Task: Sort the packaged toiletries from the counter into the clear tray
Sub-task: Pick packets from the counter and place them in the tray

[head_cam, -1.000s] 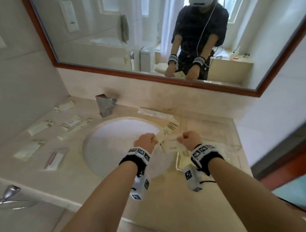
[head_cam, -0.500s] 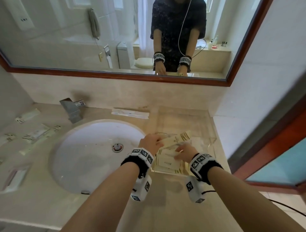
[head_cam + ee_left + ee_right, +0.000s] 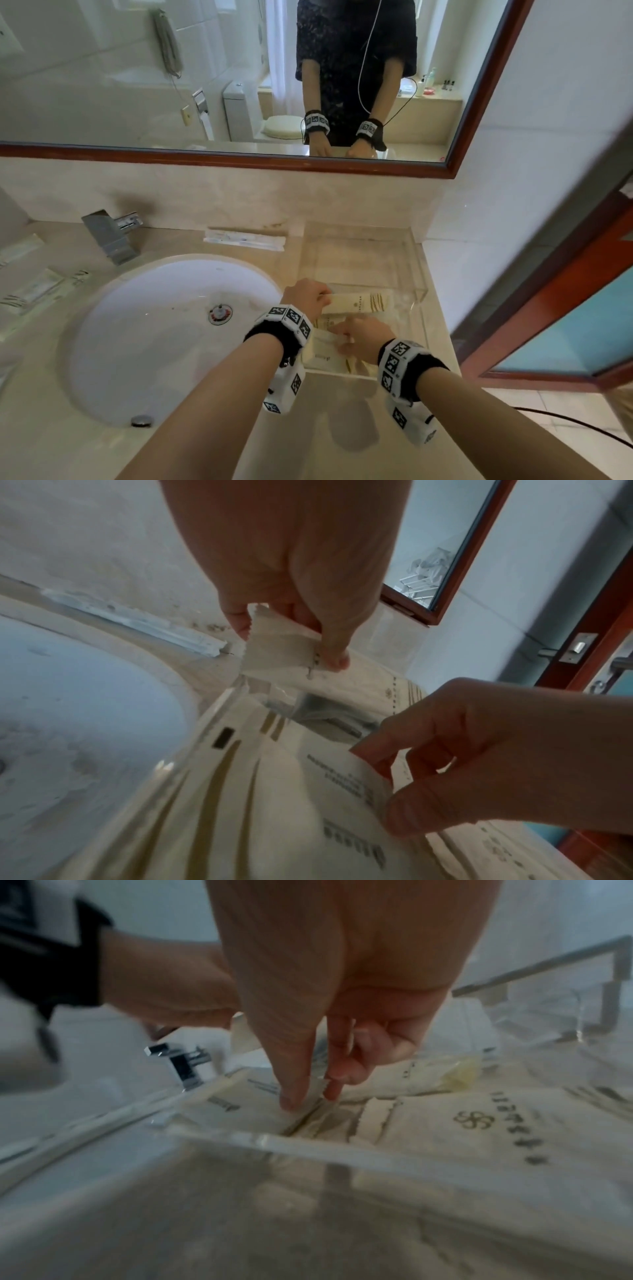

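Observation:
The clear tray stands on the counter right of the sink and holds several cream toiletry packets. My left hand pinches the left end of a long cream packet, which lies across the tray's middle. In the left wrist view, the left hand grips that packet between thumb and forefinger. My right hand is low in the tray's near part. In the right wrist view, the right hand pinches the edge of a flat cream packet behind the tray's front wall.
The white sink and steel faucet are to the left. A long white packet lies behind the sink. Several more packets lie on the left counter. The wall and a red door frame close off the right.
Both hands have moved right from over the sink's edge and down into the tray, carrying the packets. The head view has swung right with them.

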The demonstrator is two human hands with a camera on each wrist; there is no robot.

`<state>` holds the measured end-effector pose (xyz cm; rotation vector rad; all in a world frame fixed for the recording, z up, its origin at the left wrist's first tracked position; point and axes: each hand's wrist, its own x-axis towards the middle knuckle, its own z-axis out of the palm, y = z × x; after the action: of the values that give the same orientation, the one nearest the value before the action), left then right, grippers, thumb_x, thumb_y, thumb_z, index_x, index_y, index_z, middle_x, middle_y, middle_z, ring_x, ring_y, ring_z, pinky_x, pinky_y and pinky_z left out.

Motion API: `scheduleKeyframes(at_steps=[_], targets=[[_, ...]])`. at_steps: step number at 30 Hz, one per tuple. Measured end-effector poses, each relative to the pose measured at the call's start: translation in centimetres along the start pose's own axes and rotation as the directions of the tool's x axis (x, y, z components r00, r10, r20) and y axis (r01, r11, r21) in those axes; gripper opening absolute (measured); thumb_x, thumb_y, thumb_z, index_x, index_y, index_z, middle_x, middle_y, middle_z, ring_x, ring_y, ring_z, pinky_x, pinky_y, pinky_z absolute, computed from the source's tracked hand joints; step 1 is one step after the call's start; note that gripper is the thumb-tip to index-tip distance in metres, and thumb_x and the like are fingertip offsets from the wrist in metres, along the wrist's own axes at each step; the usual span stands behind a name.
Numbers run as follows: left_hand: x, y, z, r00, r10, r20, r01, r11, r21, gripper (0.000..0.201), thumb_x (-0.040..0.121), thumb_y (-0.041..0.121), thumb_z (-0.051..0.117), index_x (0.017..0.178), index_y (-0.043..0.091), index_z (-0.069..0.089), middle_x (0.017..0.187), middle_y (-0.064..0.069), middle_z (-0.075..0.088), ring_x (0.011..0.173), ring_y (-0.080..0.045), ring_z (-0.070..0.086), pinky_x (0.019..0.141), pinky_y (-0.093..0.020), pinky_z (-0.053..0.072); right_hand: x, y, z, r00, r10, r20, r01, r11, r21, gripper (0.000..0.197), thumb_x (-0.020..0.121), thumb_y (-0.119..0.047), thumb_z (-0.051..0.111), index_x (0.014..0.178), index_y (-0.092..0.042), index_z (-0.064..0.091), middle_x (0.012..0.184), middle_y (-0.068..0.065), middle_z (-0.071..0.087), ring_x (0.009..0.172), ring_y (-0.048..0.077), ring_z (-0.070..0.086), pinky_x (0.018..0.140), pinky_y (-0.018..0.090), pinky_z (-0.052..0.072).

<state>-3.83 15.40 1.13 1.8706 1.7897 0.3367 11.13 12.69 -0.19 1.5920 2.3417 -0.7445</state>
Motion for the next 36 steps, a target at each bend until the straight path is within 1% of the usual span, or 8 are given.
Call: scheduleKeyframes(at_steps=[3,7,13,17,23,26,30,36], targets=[[0.8,0.1,0.6,0.999,-0.002,0.032,-0.001,0.995,0.098,0.026,0.095,0.024,0.051,0.115,0.019,0.067,0.12,-0.002,0.067,0.113,-0.023,0.06,0.102,-0.038,0.038,-0.1,0.1,0.1,0.998,-0.055,-0.024,0.053,0.997,-0.056,0.038,0.088,-0.023,0.054,0.126,-0.021,0.057,0.12,0.005,0.06,0.11,0.028,0.058,0.086,0.035,0.048],[1.7,0.1,1.6,0.998,-0.024,0.054,0.017,0.991,0.131,0.023,0.094,0.026,0.052,0.11,0.023,0.068,0.118,0.002,0.067,0.114,-0.021,0.058,0.107,-0.043,0.034,-0.3,0.7,0.4,0.993,-0.096,-0.075,0.091,0.994,-0.066,0.036,0.09,-0.023,0.05,0.125,-0.025,0.06,0.117,0.004,0.063,0.108,0.027,0.06,0.086,0.035,0.05],[2.1,-0.2,2.4,0.998,0.057,0.04,-0.062,0.987,0.146,0.014,0.088,0.026,0.062,0.097,0.025,0.073,0.104,0.005,0.071,0.106,-0.016,0.06,0.105,-0.044,0.03,-0.7,2.6,0.2,0.96,0.073,-0.269,-0.051,0.995,0.088,0.029,0.093,-0.025,0.049,0.119,-0.022,0.062,0.118,-0.001,0.065,0.105,0.021,0.061,0.085,0.032,0.049],[1.5,-0.4,2.9,0.993,0.107,-0.041,-0.095,0.97,0.225,0.012,0.084,0.026,0.062,0.093,0.026,0.071,0.107,0.007,0.066,0.112,-0.014,0.051,0.098,-0.041,0.029,-0.8,3.5,0.1,0.936,0.091,-0.341,-0.047,0.99,0.136,0.035,0.093,-0.022,0.047,0.128,-0.022,0.054,0.12,-0.002,0.061,0.101,0.022,0.062,0.078,0.031,0.049],[0.4,-1.7,3.0,0.972,0.208,-0.11,-0.174,0.95,0.259,0.022,0.086,0.019,0.06,0.107,0.021,0.065,0.118,0.006,0.057,0.117,-0.015,0.049,0.095,-0.033,0.033,-0.5,3.5,0.7,0.955,0.106,-0.276,-0.078,0.991,0.111,0.046,0.093,-0.019,0.046,0.139,-0.025,0.039,0.128,0.003,0.053,0.103,0.03,0.061,0.077,0.036,0.049],[0.1,-2.5,2.2,0.978,0.203,-0.039,-0.186,0.946,0.267,0.018,0.088,0.018,0.058,0.102,0.019,0.069,0.12,0.004,0.06,0.116,-0.016,0.052,0.099,-0.034,0.039,-0.2,3.4,0.9,0.961,0.12,-0.249,-0.095,0.989,0.112,0.047,0.093,-0.018,0.045,0.139,-0.025,0.039,0.133,0.003,0.05,0.108,0.03,0.059,0.083,0.037,0.05],[-0.4,-3.3,1.9,0.974,0.202,0.105,-0.227,0.897,0.379,0.024,0.096,0.028,0.049,0.111,0.024,0.068,0.123,0.007,0.061,0.113,-0.016,0.056,0.102,-0.036,0.037,0.0,3.2,0.9,0.97,0.13,-0.205,-0.116,0.99,0.079,0.045,0.094,-0.019,0.045,0.138,-0.021,0.043,0.134,0.003,0.049,0.112,0.029,0.058,0.089,0.037,0.05],[-1.2,-2.8,2.2,0.97,0.205,0.132,-0.244,0.823,0.513,0.036,0.097,0.039,0.038,0.114,0.022,0.065,0.121,0.004,0.056,0.113,-0.017,0.05,0.096,-0.038,0.034,-0.2,2.9,1.0,0.977,0.138,-0.163,-0.131,0.99,0.053,0.041,0.093,-0.031,0.051,0.132,-0.017,0.05,0.13,0.005,0.051,0.115,0.028,0.056,0.093,0.036,0.048]])
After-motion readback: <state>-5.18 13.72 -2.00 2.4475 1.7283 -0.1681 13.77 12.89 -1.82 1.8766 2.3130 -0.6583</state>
